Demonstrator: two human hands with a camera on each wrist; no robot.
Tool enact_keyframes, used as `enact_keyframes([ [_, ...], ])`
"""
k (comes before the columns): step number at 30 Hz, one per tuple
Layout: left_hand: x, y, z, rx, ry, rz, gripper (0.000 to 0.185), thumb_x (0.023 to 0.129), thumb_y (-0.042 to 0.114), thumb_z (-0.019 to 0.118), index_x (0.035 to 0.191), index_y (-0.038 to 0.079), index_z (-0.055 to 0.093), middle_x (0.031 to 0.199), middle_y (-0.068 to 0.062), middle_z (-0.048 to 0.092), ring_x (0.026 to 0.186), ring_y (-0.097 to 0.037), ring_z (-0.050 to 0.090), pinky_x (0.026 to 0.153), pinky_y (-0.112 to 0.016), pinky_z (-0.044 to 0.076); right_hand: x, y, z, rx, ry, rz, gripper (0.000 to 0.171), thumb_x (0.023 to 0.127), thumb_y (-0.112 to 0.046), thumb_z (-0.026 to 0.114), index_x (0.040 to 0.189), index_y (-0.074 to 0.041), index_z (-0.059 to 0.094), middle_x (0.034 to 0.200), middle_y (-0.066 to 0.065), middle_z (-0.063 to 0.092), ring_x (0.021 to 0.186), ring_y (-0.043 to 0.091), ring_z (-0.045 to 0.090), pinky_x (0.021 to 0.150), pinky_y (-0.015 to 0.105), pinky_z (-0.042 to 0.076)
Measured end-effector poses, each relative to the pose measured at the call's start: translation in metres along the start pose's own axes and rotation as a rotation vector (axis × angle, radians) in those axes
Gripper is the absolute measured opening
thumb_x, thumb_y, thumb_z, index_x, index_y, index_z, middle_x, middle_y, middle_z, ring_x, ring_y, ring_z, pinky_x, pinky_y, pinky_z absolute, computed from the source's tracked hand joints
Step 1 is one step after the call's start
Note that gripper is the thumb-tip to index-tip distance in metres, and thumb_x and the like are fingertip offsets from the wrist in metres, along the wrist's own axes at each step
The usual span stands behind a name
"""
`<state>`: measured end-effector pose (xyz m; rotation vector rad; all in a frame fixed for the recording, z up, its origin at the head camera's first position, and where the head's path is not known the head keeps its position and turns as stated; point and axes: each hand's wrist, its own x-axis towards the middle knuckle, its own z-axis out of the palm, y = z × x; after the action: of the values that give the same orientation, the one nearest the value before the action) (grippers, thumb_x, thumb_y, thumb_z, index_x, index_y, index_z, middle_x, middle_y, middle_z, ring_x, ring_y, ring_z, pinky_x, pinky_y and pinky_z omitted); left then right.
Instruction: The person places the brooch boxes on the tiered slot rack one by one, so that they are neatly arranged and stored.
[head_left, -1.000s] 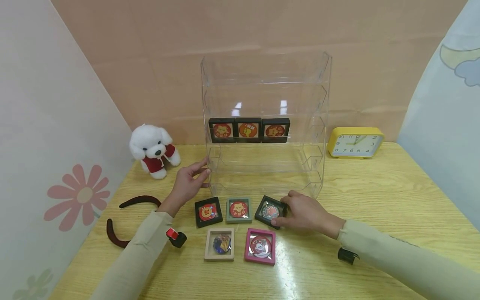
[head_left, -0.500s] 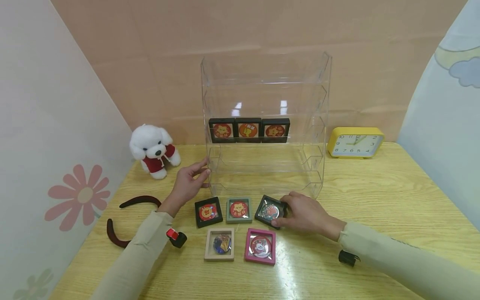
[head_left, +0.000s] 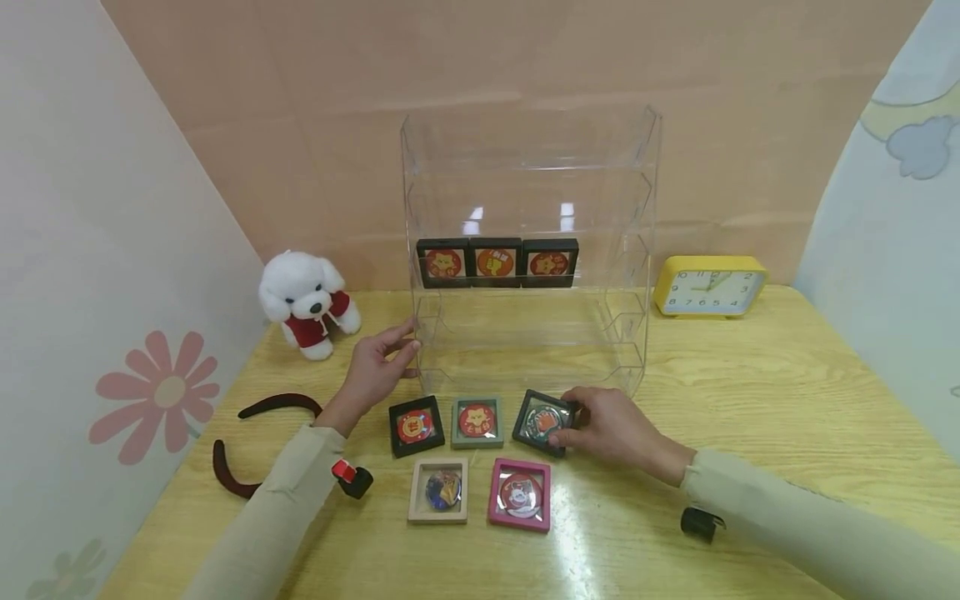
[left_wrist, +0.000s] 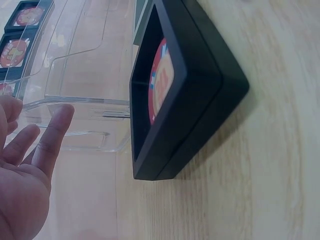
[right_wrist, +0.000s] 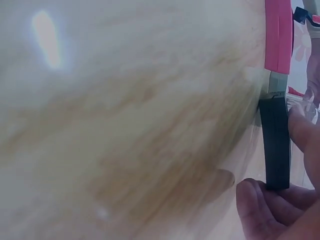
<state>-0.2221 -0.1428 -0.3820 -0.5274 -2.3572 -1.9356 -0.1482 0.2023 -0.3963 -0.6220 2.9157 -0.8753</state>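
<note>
Tabletop [head_left: 720, 383]: right hand's [head_left: 615, 427] black frame [head_left: 542, 422] slightly farther right

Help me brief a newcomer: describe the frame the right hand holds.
Find the clear rack on the table, then the three frames lined up before it. Take the rightmost, a black frame, its disc dark-edged, unlike its neighbours' red ones.

Picture frames [head_left: 477, 422]: eight, count 'em!
Rack [head_left: 532, 200]: just one
Toy dog [head_left: 309, 302]: one
Clock [head_left: 711, 286]: one
Left hand [head_left: 375, 367] plus right hand [head_left: 611, 422]: two

A white plush dog [head_left: 297, 287] and a yellow clock [head_left: 711, 286] stand well apart.
</note>
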Motion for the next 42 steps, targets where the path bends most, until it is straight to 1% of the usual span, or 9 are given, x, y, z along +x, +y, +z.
enact_keyframes([
  [5,-0.002,0.0,0.001,-0.008,-0.001,-0.017,0.043,0.096,0.004,0.055,0.138,-0.002,0.045,0.142,-0.017,0.042,0.116,-0.036,0.05,0.07,-0.042,0.059,-0.002,0.001,0.001,0.098,0.032,-0.045,0.055,0.073,-0.036,0.082,0.109,0.002,0.064,0.081,-0.004,0.064,0.066,0.005,0.057,0.056,0.021,0.052],
  [9,-0.002,0.0,0.002,-0.012,0.001,-0.016,0.043,0.096,0.003,0.055,0.138,-0.002,0.045,0.142,-0.02,0.041,0.116,-0.037,0.05,0.071,-0.045,0.058,-0.003,0.002,0.0,0.143,0.056,-0.071,0.053,0.074,-0.031,0.082,0.11,0.003,0.064,0.083,-0.003,0.065,0.068,0.006,0.059,0.057,0.022,0.053],
  [13,-0.001,0.0,0.002,-0.012,0.002,-0.01,0.043,0.096,0.003,0.055,0.138,-0.001,0.045,0.141,-0.021,0.041,0.116,-0.037,0.05,0.069,-0.041,0.059,-0.004,0.005,0.0,0.152,0.086,-0.09,0.049,0.075,-0.029,0.081,0.109,0.002,0.065,0.084,-0.003,0.065,0.07,0.007,0.059,0.058,0.022,0.053],
  [16,-0.001,0.0,0.002,-0.013,0.001,-0.008,0.043,0.096,0.003,0.055,0.138,-0.002,0.045,0.141,-0.021,0.041,0.116,-0.037,0.05,0.069,-0.04,0.059,-0.004,0.007,0.0,0.152,0.118,-0.118,0.043,0.077,-0.027,0.08,0.107,0.001,0.066,0.086,-0.002,0.066,0.07,0.008,0.06,0.059,0.023,0.053],
  [20,-0.001,0.001,0.002,-0.008,0.001,-0.004,0.043,0.096,0.003,0.055,0.138,-0.001,0.046,0.141,-0.021,0.041,0.115,-0.037,0.051,0.068,-0.04,0.059,-0.005,0.009,-0.002,0.161,0.162,-0.155,0.032,0.08,-0.02,0.078,0.104,-0.001,0.068,0.091,0.0,0.067,0.073,0.009,0.061,0.061,0.023,0.055],
  [24,-0.001,0.001,0.002,-0.009,-0.002,-0.003,0.043,0.096,0.003,0.055,0.138,-0.003,0.045,0.142,-0.02,0.04,0.116,-0.038,0.05,0.069,-0.039,0.059,-0.006,0.008,-0.005,0.184,0.2,-0.176,0.026,0.081,-0.014,0.076,0.103,-0.002,0.069,0.093,0.002,0.068,0.075,0.012,0.061,0.062,0.022,0.056],
  [31,-0.001,0.002,0.001,-0.005,0.003,0.009,0.043,0.096,0.003,0.055,0.137,-0.003,0.045,0.14,-0.02,0.043,0.115,-0.038,0.051,0.067,-0.037,0.059,-0.008,0.009,-0.009,0.223,0.248,-0.203,0.021,0.081,-0.009,0.076,0.101,-0.004,0.07,0.096,0.004,0.068,0.078,0.016,0.063,0.061,0.021,0.057],
  [37,-0.001,0.001,0.0,-0.002,0.007,-0.005,0.042,0.096,0.004,0.055,0.137,0.0,0.047,0.141,-0.018,0.043,0.115,-0.036,0.051,0.069,-0.041,0.059,-0.009,0.012,-0.01,0.219,0.276,-0.228,0.02,0.081,-0.01,0.076,0.1,-0.006,0.071,0.096,0.003,0.068,0.078,0.015,0.063,0.06,0.022,0.057],
  [42,-0.001,0.002,0.0,-0.005,0.007,-0.015,0.043,0.096,0.003,0.055,0.138,0.0,0.046,0.141,-0.018,0.042,0.116,-0.036,0.051,0.07,-0.042,0.058,-0.01,0.011,-0.015,0.206,0.315,-0.252,0.021,0.079,-0.006,0.077,0.098,-0.006,0.071,0.096,0.003,0.069,0.079,0.016,0.065,0.06,0.022,0.058],
])
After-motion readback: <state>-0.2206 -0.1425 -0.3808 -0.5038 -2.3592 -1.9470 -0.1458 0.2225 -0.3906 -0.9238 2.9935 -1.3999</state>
